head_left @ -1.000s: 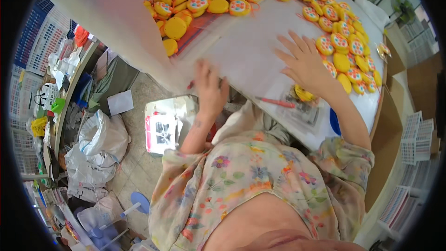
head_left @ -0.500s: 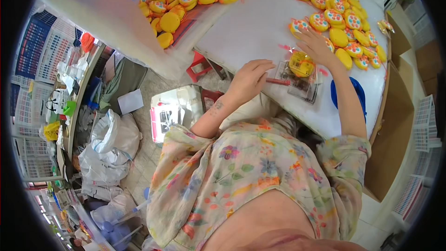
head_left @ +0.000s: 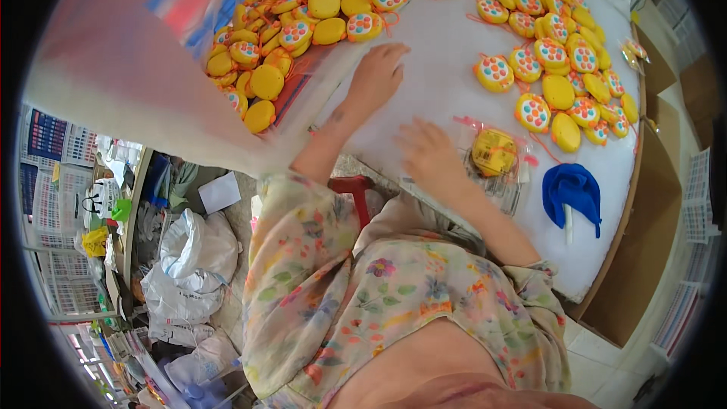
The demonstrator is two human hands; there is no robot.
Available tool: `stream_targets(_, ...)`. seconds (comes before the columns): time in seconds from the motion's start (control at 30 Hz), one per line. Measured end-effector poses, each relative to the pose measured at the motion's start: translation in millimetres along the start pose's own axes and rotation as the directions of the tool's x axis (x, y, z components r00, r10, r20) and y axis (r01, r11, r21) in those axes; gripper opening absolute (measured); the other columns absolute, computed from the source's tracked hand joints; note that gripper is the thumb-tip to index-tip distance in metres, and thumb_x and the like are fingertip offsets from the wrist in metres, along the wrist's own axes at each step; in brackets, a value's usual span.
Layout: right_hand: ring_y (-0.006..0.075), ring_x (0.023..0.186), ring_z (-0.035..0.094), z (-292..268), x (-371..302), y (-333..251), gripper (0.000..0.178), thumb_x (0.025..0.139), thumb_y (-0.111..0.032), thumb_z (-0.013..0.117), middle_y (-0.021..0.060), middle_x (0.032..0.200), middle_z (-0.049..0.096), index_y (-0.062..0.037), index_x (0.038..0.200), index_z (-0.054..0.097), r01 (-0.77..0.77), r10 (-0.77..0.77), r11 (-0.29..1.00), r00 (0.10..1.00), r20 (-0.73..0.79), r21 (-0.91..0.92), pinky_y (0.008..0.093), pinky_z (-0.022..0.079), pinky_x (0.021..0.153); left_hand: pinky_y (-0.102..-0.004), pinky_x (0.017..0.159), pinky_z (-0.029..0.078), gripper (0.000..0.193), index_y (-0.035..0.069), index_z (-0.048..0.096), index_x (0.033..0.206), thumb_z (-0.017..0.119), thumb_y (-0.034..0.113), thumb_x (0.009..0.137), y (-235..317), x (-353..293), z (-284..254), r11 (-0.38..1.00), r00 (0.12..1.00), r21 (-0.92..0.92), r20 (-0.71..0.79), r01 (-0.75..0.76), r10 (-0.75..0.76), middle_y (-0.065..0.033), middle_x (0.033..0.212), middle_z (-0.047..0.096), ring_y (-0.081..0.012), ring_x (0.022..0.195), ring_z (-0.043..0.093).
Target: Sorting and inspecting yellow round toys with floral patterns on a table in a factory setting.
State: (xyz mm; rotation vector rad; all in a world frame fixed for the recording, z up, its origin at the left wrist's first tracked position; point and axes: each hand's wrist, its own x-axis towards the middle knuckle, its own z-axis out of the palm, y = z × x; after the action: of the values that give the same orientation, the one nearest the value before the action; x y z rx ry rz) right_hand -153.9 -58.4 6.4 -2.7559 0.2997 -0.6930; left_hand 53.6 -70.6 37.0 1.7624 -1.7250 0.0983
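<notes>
Two bare hands lie flat on a white table among yellow button toys.

The left hand lies open, palm down, on the white table near its left edge, holding nothing, just beside a heap of yellow toys at the far left corner. The right hand is also spread and flat near the front edge, gripping nothing; its fingers are close to a clear bag with one yellow toy inside, but the view is blurred, so I cannot tell if they touch. More toys lie along the right edge, and a blue cloth lies near the front right edge.
</notes>
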Motion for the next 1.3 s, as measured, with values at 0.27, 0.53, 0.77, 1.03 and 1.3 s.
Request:
stream_targets(0.27,0.0316,0.121,0.043,51.6,-13.8,1.3,0.039,0.073,-0.020,0.067,0.0127,0.122,0.051,-0.0066,0.109,0.058,0.131,-0.133,0.987,0.991,0.018,0.093,0.0450,0.036,0.100,-0.0412,0.095,0.040,0.047,0.007,0.051,0.122,0.062,0.024,0.080,-83.7,97.2,23.9,0.949,0.987,0.315,0.156,-0.027,-0.023,-0.0147,0.121,0.052,-0.0318,0.115,0.047)
stream_targets(0.53,0.0308,0.119,0.045,48.7,-12.8,5.7,0.035,0.076,-0.020,0.065,0.0121,0.120,0.051,-0.0063,0.108,0.058,0.165,-0.174,0.974,0.984,0.047,0.157,0.0443,0.037,0.100,-0.0540,0.103,0.027,0.086,0.019,0.031,0.140,0.069,0.050,0.070,-125.4,164.5,48.2,0.825,0.911,0.493,0.142,0.275,-0.388,-0.0156,0.146,0.023,-0.0369,0.133,0.025)
stream_targets(0.77,0.0308,0.120,0.044,56.9,-16.2,8.8,0.033,0.078,-0.015,0.057,0.0127,0.121,0.050,-0.0041,0.109,0.058,0.160,-0.172,0.959,0.985,0.032,0.234,0.0438,0.035,0.101,-0.0532,0.101,0.030,0.088,0.024,0.027,0.142,0.071,0.037,0.068,-141.6,176.3,66.3,0.735,0.914,0.665,0.207,0.129,-0.348,-0.0142,0.138,0.032,-0.0378,0.128,0.030)
stream_targets(1.03,0.0308,0.122,0.041,49.6,-14.3,11.9,0.034,0.078,-0.013,0.053,0.0136,0.124,0.049,-0.0021,0.111,0.057,0.123,-0.148,0.949,0.987,0.064,0.289,0.0434,0.031,0.104,-0.0470,0.092,0.037,0.077,0.018,0.041,0.132,0.073,0.027,0.063,-120.0,179.8,47.5,0.688,0.811,0.723,0.440,-0.064,-0.386,-0.0126,0.124,0.044,-0.0325,0.116,0.043)
stream_targets(1.3,0.0290,0.120,0.045,50.1,-13.9,14.4,0.032,0.076,-0.014,0.058,0.0116,0.121,0.051,-0.0044,0.107,0.058,0.116,-0.136,0.949,0.989,0.049,0.293,0.0426,0.036,0.101,-0.0395,0.085,0.046,0.063,0.013,0.058,0.116,0.075,0.042,0.063,-78.6,218.8,39.9,0.730,0.371,0.632,0.764,-0.261,-0.528,-0.0123,0.112,0.058,-0.0276,0.106,0.054)
